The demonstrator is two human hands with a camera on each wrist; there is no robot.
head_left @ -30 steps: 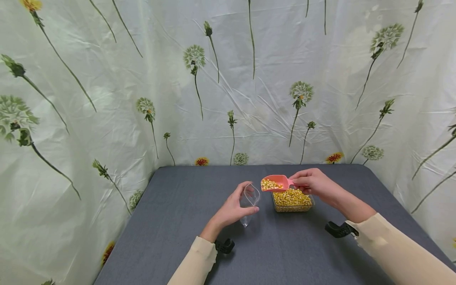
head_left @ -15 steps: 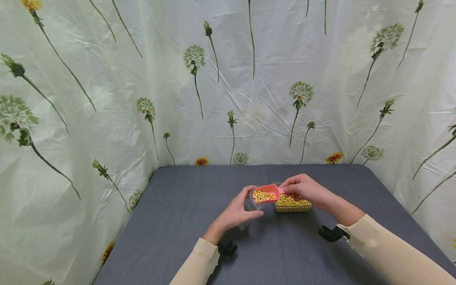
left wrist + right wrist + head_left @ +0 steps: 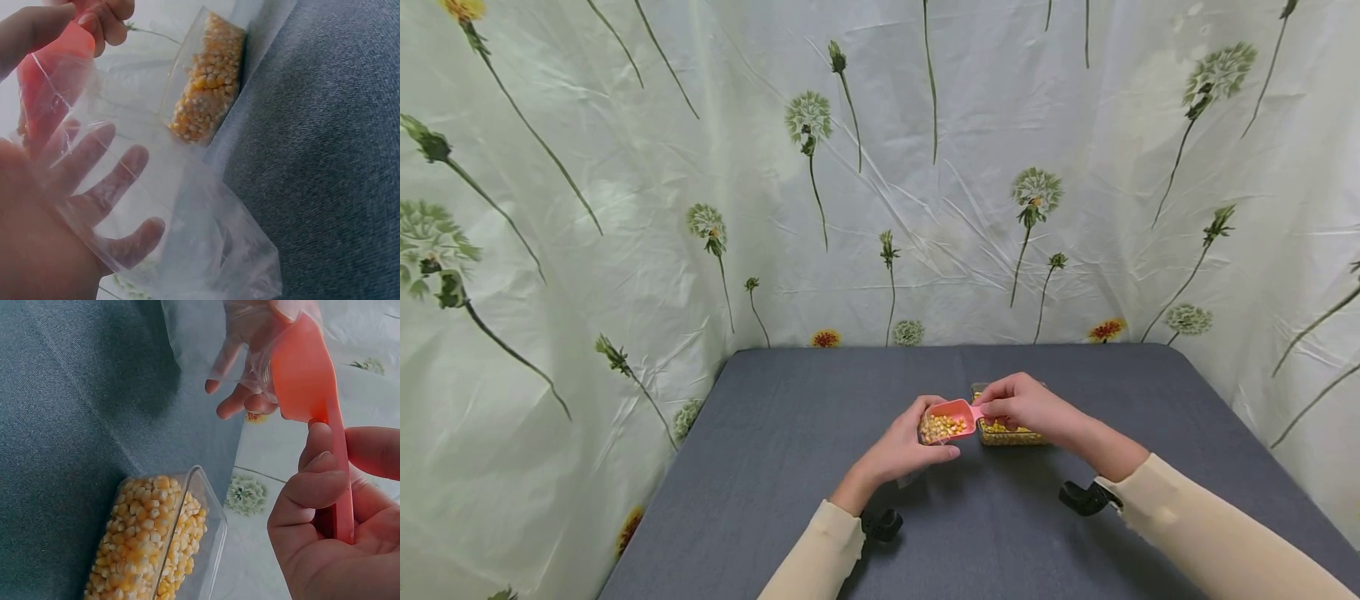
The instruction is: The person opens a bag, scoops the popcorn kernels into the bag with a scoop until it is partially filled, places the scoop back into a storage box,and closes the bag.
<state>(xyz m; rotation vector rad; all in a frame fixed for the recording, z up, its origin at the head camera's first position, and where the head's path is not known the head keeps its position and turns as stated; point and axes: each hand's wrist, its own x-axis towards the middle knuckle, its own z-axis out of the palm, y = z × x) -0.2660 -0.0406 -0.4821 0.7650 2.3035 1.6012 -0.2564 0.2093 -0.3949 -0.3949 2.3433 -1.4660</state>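
My left hand (image 3: 904, 450) holds a clear plastic bag (image 3: 212, 231) by its mouth, thumb on one side and fingers spread on the other. The bag's lower part hangs down and looks empty in the left wrist view. With thumb and fingers, my right hand (image 3: 1037, 414) pinches the handle of a pink scoop (image 3: 961, 410). Yellow corn kernels (image 3: 942, 428) lie in the scoop. Its front end is inside the bag's mouth, between the left thumb and fingers. Under the right hand stands a clear rectangular container (image 3: 215, 544) of corn kernels, partly hidden by that hand in the head view.
The hands are above a table with a dark grey cloth (image 3: 805, 467). Behind it and at both sides hangs a pale curtain (image 3: 962, 208) printed with dandelions. A black wrist device (image 3: 883, 525) is on the left wrist, another (image 3: 1086, 497) on the right.
The right hand has moved left and slightly down with the scoop, from beside the bag to inside its mouth. My left hand has shifted slightly right and down.
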